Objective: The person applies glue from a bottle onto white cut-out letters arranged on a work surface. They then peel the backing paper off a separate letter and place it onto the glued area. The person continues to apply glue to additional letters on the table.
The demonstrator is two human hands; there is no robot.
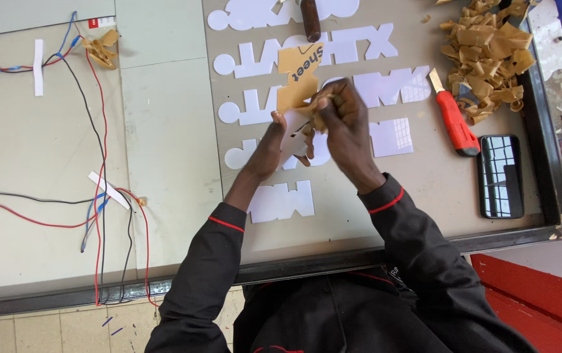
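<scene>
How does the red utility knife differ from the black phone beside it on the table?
The red utility knife is narrow and lies slanted, its blade end near the heap of brown paper scraps. The black phone is wider, rectangular, glossy, and lies straight. Both lie flat and untouched on the table.

Bare tabletop [418, 196] is lying open right of the hands. A red knife [454, 121], phone [500, 175] and paper scraps [490, 55] are blocking farther right; wires [98, 163] are crossing the left.
</scene>
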